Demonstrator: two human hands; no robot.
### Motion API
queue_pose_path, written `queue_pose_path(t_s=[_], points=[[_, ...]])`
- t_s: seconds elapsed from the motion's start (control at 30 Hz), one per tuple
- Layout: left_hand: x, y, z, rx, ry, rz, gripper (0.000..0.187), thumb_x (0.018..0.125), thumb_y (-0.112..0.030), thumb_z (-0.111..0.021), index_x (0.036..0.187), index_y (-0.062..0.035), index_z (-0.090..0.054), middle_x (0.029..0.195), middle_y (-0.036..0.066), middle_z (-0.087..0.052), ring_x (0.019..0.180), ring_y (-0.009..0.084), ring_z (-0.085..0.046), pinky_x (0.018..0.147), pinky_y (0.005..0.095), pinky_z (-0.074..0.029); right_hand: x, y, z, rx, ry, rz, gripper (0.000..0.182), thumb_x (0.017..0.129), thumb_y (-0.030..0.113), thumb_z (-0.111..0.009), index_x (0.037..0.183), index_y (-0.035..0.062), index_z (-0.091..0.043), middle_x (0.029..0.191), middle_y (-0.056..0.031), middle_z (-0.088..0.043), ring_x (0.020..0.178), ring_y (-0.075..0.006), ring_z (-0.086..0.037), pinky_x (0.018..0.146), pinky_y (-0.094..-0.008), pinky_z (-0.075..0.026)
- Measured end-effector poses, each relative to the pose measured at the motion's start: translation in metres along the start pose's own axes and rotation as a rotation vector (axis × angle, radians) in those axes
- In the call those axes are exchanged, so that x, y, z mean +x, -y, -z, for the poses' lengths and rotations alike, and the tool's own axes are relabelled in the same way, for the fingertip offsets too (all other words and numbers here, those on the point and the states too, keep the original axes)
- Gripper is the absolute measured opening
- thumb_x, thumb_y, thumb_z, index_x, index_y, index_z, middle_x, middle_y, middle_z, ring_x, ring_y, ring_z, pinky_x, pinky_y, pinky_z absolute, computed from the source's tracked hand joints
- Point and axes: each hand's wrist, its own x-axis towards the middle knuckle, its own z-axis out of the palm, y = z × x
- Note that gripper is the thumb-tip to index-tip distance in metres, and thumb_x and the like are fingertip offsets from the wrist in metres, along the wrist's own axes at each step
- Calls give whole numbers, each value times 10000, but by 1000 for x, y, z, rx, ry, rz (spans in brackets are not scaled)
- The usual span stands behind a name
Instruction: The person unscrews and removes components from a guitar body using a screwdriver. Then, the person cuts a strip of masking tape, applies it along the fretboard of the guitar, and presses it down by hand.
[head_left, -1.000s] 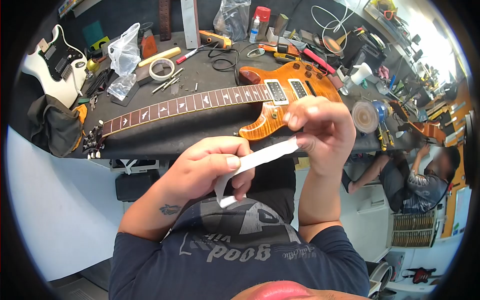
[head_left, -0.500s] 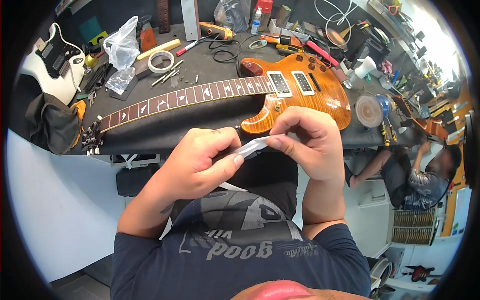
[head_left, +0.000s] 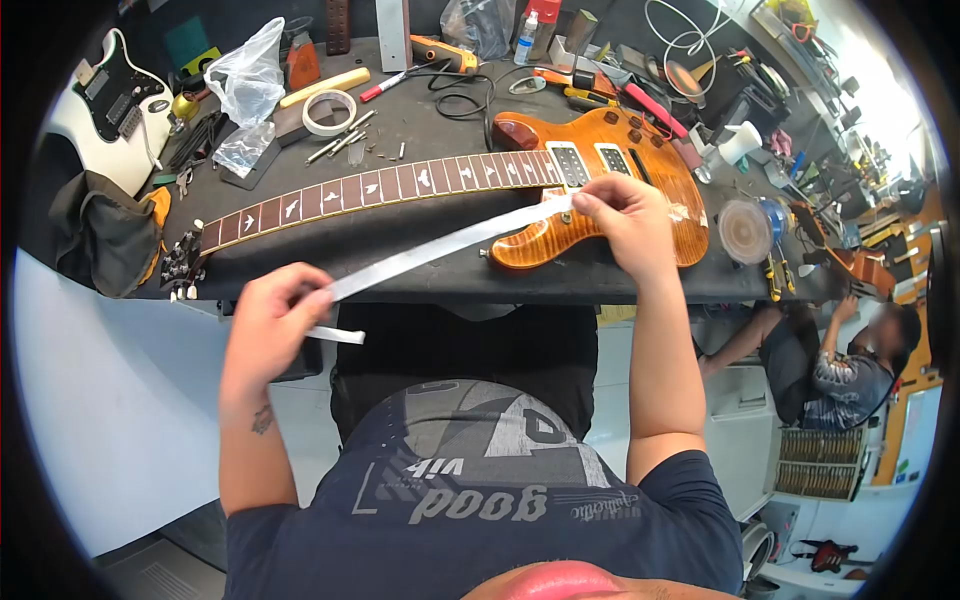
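Note:
A long strip of white tape point(head_left: 440, 252) is stretched slantwise between my two hands, in front of the guitar. My left hand point(head_left: 278, 315), somewhat blurred, pinches its lower end below the bench's front edge, and a loose tail hangs out past the fingers. Thumb and fingers of my right hand point(head_left: 630, 218) grip the other end over the guitar body. The amber electric guitar point(head_left: 555, 245) lies strings-off on the bench, its inlaid fretboard point(head_left: 370, 188) pointing left and the tuner-fitted headstock point(head_left: 182, 262) near the edge.
Behind the neck lie a tape roll point(head_left: 328, 112), a red marker point(head_left: 382, 87) and a plastic bag point(head_left: 248, 75). A white guitar body point(head_left: 115, 110) is at left. Pliers point(head_left: 773, 280) and a round container point(head_left: 743, 230) are right. Another person point(head_left: 860, 370) sits at far right.
My hands have drawn apart, left hand down and left, right hand slightly up. The tape, bunched between them before, is now pulled out long and straight.

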Motion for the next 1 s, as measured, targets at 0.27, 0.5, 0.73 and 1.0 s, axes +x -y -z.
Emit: queue_pose_path(t_s=[0.27,0.5,0.73,1.0], points=[[-21,33,87,308,-475,3,125,972,-69,-732,1054,21,-707,812,-9,-619,766,78,-540,696,264,-450,21,-12,-27,-164,-111,-29,151,894,138,-835,929,1,-781,783,-41,-744,681,-109,-648,672,-299,-529],[-13,69,109,178,-644,-92,148,972,-44,-741,1109,13,-738,939,48,-758,862,106,-682,796,267,-536,28,12,-35,-385,-56,-159,229,857,178,-783,888,-49,-783,777,-86,-761,716,-151,-689,707,-318,-547],[-7,64,91,232,-831,-79,92,949,-65,-803,958,18,-763,805,-4,-726,759,56,-623,706,238,-496,36,-12,-26,-246,-41,-175,177,906,125,-820,876,-37,-754,779,-26,-720,689,-75,-599,639,-260,-478],[4,68,96,258,-865,-40,128,932,-81,-818,995,24,-780,768,31,-725,715,77,-629,679,265,-514,33,-15,-29,-231,-67,-151,190,931,125,-811,858,-27,-725,778,-1,-694,692,-61,-565,638,-255,-455]])
